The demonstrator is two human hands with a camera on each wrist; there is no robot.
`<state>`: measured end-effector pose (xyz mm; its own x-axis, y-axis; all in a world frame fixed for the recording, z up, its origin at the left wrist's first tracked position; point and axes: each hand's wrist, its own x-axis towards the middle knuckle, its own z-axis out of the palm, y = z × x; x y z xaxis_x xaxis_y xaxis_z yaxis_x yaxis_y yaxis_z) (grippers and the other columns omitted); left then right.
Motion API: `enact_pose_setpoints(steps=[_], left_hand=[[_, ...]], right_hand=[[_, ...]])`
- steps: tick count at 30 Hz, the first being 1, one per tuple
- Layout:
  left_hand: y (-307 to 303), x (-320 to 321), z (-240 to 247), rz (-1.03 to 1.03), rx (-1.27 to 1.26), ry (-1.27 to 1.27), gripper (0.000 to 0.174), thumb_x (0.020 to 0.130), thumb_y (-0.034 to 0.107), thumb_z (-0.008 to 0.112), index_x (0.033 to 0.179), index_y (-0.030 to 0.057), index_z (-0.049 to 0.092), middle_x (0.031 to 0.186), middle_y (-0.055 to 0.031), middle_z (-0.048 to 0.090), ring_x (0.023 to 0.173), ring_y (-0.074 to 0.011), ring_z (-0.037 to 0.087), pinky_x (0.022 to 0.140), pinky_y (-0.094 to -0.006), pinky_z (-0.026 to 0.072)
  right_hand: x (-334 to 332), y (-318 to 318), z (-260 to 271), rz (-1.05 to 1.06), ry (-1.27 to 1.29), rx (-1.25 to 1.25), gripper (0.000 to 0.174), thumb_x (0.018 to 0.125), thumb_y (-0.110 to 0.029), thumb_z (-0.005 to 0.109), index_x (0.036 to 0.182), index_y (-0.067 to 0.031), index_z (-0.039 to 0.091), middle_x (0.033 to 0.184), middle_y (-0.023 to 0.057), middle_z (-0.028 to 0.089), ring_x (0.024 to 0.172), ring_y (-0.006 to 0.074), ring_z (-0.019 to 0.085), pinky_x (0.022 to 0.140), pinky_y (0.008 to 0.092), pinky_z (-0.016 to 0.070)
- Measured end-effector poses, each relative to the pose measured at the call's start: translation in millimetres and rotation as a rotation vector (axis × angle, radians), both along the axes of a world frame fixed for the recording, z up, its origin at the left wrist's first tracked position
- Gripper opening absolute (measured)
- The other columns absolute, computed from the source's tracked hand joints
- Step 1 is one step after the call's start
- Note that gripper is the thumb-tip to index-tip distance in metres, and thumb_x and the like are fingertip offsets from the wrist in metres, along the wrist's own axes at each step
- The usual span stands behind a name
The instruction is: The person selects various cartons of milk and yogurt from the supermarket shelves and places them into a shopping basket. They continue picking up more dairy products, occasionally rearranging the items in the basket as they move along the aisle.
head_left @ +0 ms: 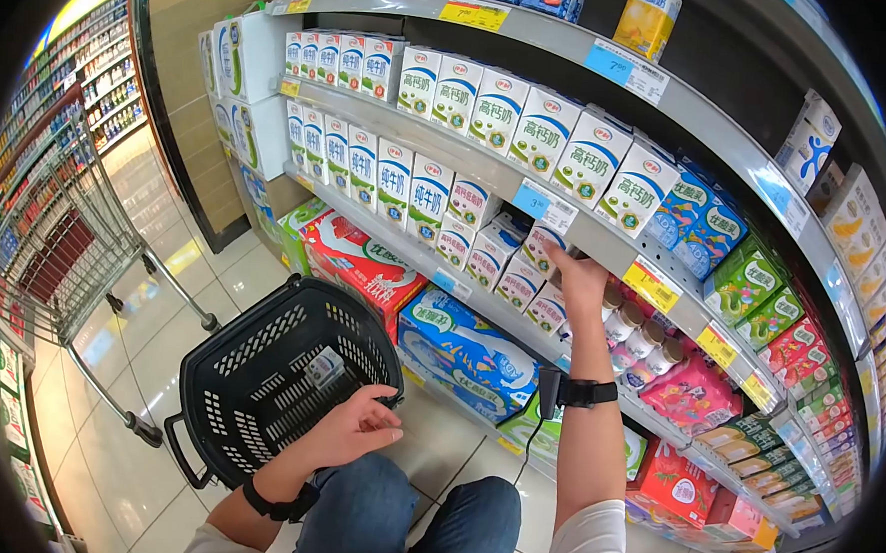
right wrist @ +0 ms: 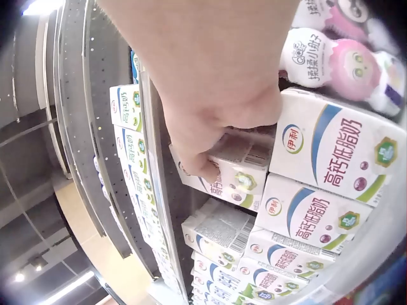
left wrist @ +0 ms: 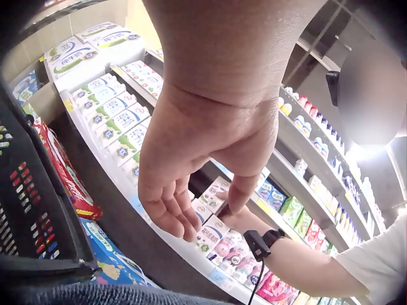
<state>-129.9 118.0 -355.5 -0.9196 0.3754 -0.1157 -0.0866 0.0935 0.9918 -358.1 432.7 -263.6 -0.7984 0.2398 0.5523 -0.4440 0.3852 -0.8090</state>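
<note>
On the lower milk shelf, the right hand (head_left: 580,281) (right wrist: 222,101) grips a small white carton with pink lettering (head_left: 540,248) (right wrist: 245,183), its fingers over the carton's top and front. Similar cartons (head_left: 519,283) (right wrist: 324,149) stand below and beside it. The left hand (head_left: 358,429) (left wrist: 203,143) is empty, its fingers loosely bent, at the right edge of a black shopping basket (head_left: 209,339) (left wrist: 48,190). Inside the basket lies a small pale item (head_left: 326,367); what it is cannot be told.
White milk cartons (head_left: 497,109) line the shelf above. Pink-and-white bottles (head_left: 644,339) sit right of the right hand. Large red (head_left: 349,259) and blue boxes (head_left: 464,348) stand low, beside the basket. A metal shopping cart (head_left: 54,246) is at the far left on the tiled floor.
</note>
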Motion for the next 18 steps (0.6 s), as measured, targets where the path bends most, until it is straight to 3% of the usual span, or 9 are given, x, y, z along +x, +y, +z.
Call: enact_pose_setpoints(steps=[2,6,8,12,18], left_hand=[[0,-1,3,0.004,-0.021,-0.047,0.062,0.090,0.013,0.073,0.140,0.0018,0.038,0.108,-0.0112,0.067,0.092,-0.0147,0.064,0.082,-0.0298,0.0514],[1,-4,-3,0.000,-0.004,-0.052,0.062,0.090,0.012,0.072,0.140,0.0016,0.038,0.108,-0.0113,0.067,0.093,-0.0149,0.064,0.084,-0.0300,0.0514],[2,-4,-5,-0.020,0.027,-0.038,0.062,0.090,0.011,0.072,0.140,0.0012,0.038,0.108,-0.0113,0.067,0.094,-0.0153,0.064,0.084,-0.0304,0.0512],[3,-6,-5,-0.032,0.029,-0.015,0.059,0.091,0.005,0.068,0.141,0.0055,0.037,0.106,-0.0088,0.066,0.090,-0.0108,0.062,0.078,-0.0263,0.0498],[2,-10,-6,-0.031,0.036,-0.045,0.061,0.091,0.012,0.072,0.140,0.0009,0.038,0.107,-0.0110,0.067,0.095,-0.0156,0.064,0.085,-0.0304,0.0511]], right_hand=[[6,0,8,0.192,-0.109,-0.232,0.061,0.072,-0.017,0.084,0.122,0.0073,0.059,0.117,0.0163,0.065,0.108,0.0255,0.060,0.099,0.0352,0.0447],[-2,7,-1,0.197,-0.154,-0.164,0.063,0.071,-0.019,0.084,0.122,0.0066,0.058,0.117,0.0171,0.064,0.109,0.0265,0.060,0.099,0.0351,0.0447],[-2,8,-1,0.105,-0.101,0.117,0.057,0.073,-0.011,0.082,0.123,0.0033,0.059,0.117,0.0136,0.065,0.103,0.0213,0.063,0.091,0.0322,0.0508],[-7,10,-8,0.155,-0.144,0.040,0.058,0.073,-0.012,0.082,0.123,0.0039,0.058,0.117,0.0135,0.065,0.102,0.0218,0.064,0.089,0.0319,0.0522],[-16,12,-20,0.064,-0.099,0.042,0.064,0.072,-0.014,0.083,0.127,0.0042,0.055,0.118,0.0144,0.065,0.102,0.0216,0.064,0.089,0.0318,0.0520]])
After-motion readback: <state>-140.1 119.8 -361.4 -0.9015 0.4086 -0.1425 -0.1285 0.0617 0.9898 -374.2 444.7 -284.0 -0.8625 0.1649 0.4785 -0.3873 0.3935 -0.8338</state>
